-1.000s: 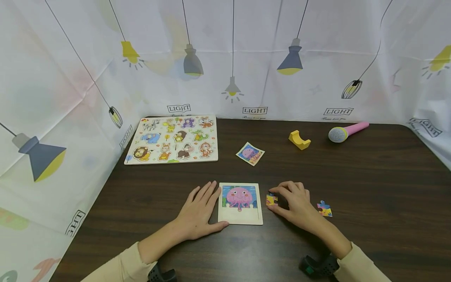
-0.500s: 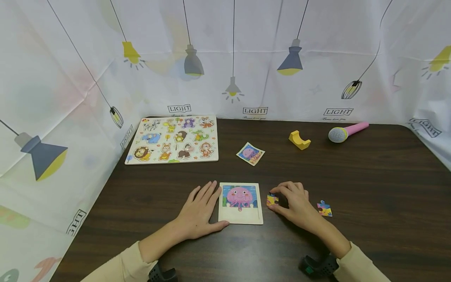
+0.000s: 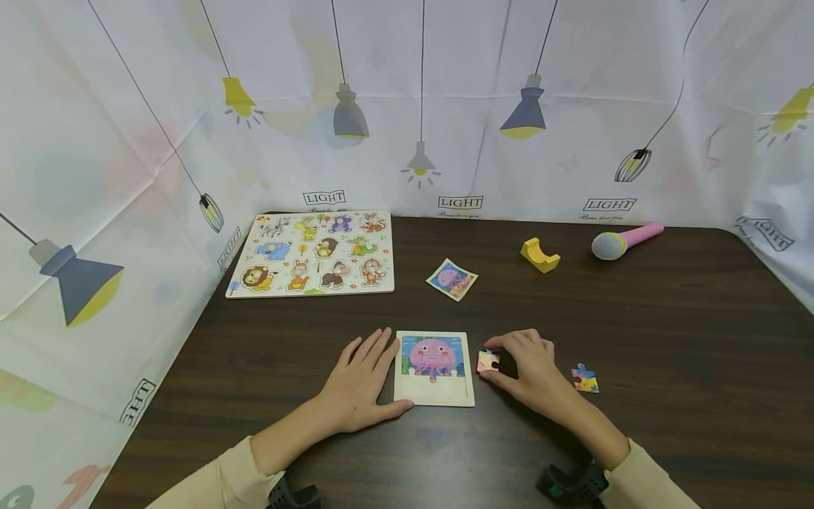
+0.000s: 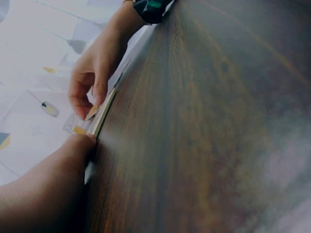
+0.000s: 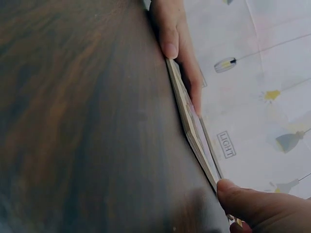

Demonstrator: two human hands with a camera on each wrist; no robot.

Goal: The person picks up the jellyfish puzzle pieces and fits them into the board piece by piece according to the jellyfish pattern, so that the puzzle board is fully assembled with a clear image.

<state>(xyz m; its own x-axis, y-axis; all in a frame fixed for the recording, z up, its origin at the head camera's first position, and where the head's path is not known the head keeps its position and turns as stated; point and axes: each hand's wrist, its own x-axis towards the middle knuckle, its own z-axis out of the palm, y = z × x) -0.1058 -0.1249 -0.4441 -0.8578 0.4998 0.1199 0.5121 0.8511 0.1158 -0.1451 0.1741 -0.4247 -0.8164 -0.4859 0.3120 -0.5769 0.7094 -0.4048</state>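
Observation:
My left hand [image 3: 361, 385] lies with spread, straight fingers against the left edge of a small puzzle board [image 3: 434, 391]. The thumb touches the board's lower left corner. The upper half of the board carries a pink octopus picture on blue; the lower half is bare and pale. Just right of the board, my right hand [image 3: 531, 371] pinches a colourful jigsaw piece [image 3: 487, 360] between thumb and fingers. In the left wrist view the piece [image 4: 91, 112] looks tilted. A second jigsaw piece [image 3: 584, 379] lies on the table to the right of that hand.
A small octopus picture card [image 3: 452, 279] lies beyond the board. An animal puzzle board [image 3: 309, 252] sits at the back left. A yellow curved block [image 3: 540, 255] and a pink toy microphone [image 3: 626, 241] are at the back right, before a white patterned cloth [image 3: 381, 63].
My right hand has shifted slightly left, and the pinched jigsaw piece has tilted and come nearer the board. The left hand and the board have stayed in place.

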